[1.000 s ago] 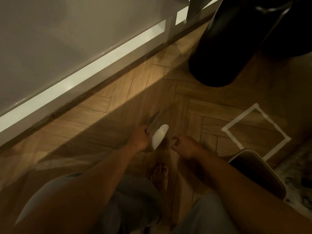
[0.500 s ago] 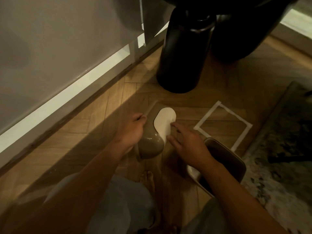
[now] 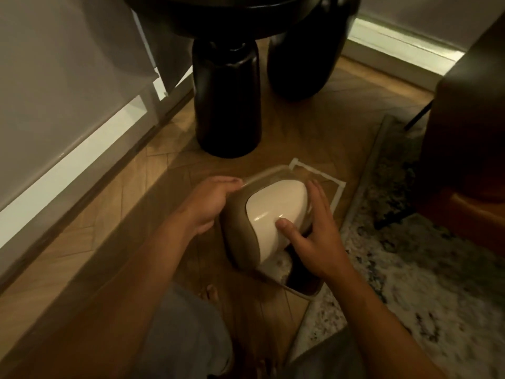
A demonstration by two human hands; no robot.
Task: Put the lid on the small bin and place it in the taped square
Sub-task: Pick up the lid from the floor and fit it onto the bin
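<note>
Low light, wooden floor point(image 3: 114, 214) by a pale wall. Person crouched, both hands on the lid point(image 3: 262, 214).

Lid: brown frame with a cream swing flap in the middle. It sits tilted over the small bin point(image 3: 300, 285), not seated flat. Left hand point(image 3: 207, 203) grips the lid's left edge, fingers curled over the rim. Right hand point(image 3: 314, 231) spreads across the flap's right side, thumb pressing the cream surface, fingers along the far edge.

Bin: only its near corner shows below the lid, rim pale, inside dark. Contents cannot be made out; something light shows just under the flap, unclear.

Taped square point(image 3: 328, 184): white tape on the floor, just behind the lid. Only its far corner and right side show; the rest is covered by lid and hands. Whether the bin stands inside it cannot be told.

Two black rounded table legs point(image 3: 226, 105) stand beyond. Patterned rug point(image 3: 410, 269) to the right, bin's corner at its edge. A bare foot point(image 3: 209, 292) shows between grey-clad knees. Edges blurred.
</note>
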